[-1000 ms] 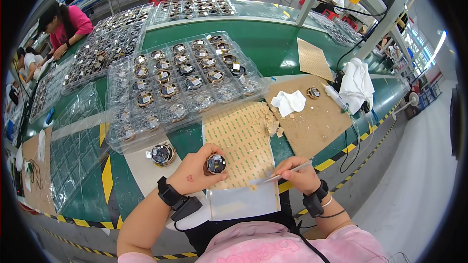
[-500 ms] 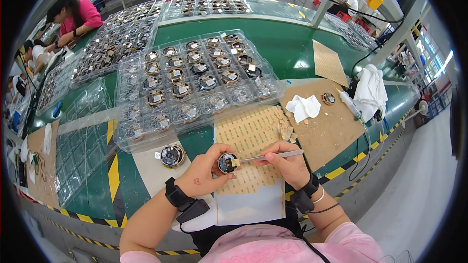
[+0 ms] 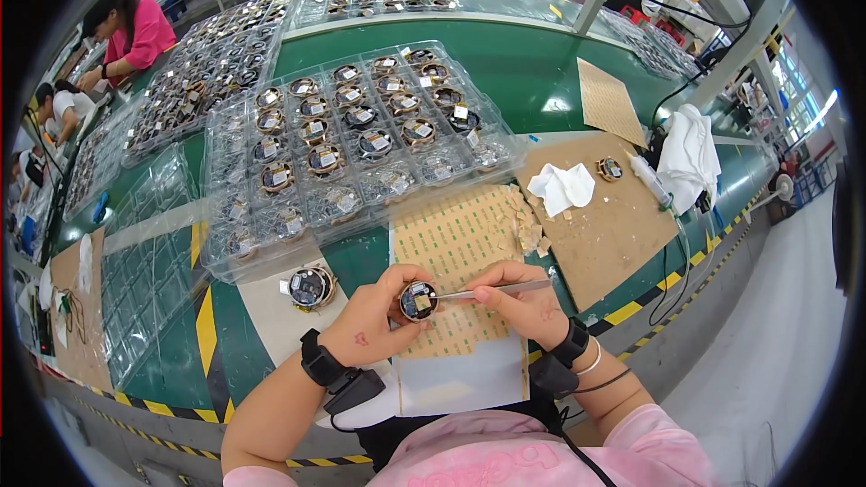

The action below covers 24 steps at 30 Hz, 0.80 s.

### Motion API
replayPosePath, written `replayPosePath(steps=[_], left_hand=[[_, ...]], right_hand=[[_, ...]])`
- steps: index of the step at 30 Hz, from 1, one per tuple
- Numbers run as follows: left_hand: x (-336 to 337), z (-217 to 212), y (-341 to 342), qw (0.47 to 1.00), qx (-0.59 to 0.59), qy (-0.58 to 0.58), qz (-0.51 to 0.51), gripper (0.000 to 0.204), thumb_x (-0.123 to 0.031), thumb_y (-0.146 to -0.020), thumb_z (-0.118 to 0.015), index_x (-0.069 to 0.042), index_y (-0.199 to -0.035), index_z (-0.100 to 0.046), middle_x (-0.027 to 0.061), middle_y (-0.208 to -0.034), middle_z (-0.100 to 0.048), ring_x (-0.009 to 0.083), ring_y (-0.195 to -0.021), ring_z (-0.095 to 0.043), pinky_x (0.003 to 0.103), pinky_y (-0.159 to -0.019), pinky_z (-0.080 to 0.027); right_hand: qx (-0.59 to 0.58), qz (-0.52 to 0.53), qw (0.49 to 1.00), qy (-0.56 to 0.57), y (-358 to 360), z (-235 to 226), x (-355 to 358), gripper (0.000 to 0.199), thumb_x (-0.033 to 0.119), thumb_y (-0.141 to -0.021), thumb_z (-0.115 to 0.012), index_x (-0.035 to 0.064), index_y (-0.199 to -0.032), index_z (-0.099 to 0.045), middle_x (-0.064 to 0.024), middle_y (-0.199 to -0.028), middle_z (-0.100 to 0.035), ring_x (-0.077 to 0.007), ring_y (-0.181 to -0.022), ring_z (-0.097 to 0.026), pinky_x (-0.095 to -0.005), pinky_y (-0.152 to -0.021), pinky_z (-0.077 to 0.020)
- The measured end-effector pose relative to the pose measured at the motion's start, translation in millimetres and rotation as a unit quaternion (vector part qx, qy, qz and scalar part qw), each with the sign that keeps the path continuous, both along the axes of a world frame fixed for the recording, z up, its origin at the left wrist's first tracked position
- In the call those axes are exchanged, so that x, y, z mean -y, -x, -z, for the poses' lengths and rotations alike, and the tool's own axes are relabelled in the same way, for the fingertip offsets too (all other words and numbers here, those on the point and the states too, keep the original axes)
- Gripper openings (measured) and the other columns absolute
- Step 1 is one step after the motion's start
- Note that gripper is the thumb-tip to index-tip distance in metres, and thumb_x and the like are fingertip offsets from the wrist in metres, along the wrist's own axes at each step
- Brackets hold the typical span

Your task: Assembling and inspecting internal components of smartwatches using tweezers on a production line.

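Observation:
My left hand is closed around the rim of a small round circuit-board module, its face turned up toward me. In my right hand, pinched between thumb and fingers, is a pair of slim metal tweezers. Their tip touches the right side of the module, beside a small tan square on its face. Below both hands lies a tan adhesive sheet printed with green marks, with white backing bare at its near end. Another round module rests on the table to the left of my left hand.
A clear plastic tray of round modules stands beyond my hands. At right, a brown board holds a crumpled white tissue, one module and a white tube. Beyond it is a white cloth. A co-worker sits far left.
The small tan piece at the tweezers' tip has moved left from the module's edge onto its face. My right hand has shifted slightly left; my left hand still holds the module.

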<state>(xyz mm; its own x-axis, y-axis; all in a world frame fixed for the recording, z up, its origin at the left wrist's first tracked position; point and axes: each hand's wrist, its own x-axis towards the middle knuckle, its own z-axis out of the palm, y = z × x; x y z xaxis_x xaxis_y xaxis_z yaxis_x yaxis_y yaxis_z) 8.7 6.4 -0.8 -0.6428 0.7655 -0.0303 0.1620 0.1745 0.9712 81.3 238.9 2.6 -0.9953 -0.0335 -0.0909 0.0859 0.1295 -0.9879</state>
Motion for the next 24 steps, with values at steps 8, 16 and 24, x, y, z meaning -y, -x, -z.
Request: replayPosePath(steps=[8,16,24], left_hand=[[-6.0,2.0,-0.7,0.999,-0.032,-0.038,0.006,0.042,-0.001,-0.083,-0.064,-0.003,-0.119,-0.042,0.0071,-0.097,-0.063,0.0126,-0.088,-0.065,0.025,-0.068,-0.052],[-4.2,-1.4,-5.7,0.995,0.064,-0.022,-0.07,0.023,0.001,-0.091,-0.05,-0.002,-0.113,-0.044,0.0077,-0.091,-0.062,0.01,-0.065,-0.062,0.023,-0.055,-0.051],[1.8,16.2,-2.3,0.995,0.065,0.002,-0.073,0.027,0.0,-0.091,-0.051,-0.003,-0.116,-0.041,0.0065,-0.094,-0.06,0.009,-0.067,-0.061,0.023,-0.056,-0.05]], right_hand=[[-0.309,-0.066,0.93,-0.188,-1.7,3.8,3.1,0.014,0.006,-0.08,-0.069,0.0027,-0.092,-0.065,-0.0075,-0.085,-0.065,-0.0195,-0.069,-0.063,-0.0277,-0.062,-0.0494],[-0.377,-0.073,0.896,-0.222,-5.7,-6.6,9.6,0.02,0.003,-0.074,-0.072,0.004,-0.093,-0.064,-0.0097,-0.092,-0.066,-0.0263,-0.073,-0.065,-0.031,-0.061,-0.0523],[-0.354,-0.046,0.92,-0.165,-8.3,-0.8,9.9,0.019,0.001,-0.074,-0.072,0.003,-0.091,-0.064,-0.0119,-0.091,-0.067,-0.0264,-0.077,-0.066,-0.0306,-0.065,-0.0527]])
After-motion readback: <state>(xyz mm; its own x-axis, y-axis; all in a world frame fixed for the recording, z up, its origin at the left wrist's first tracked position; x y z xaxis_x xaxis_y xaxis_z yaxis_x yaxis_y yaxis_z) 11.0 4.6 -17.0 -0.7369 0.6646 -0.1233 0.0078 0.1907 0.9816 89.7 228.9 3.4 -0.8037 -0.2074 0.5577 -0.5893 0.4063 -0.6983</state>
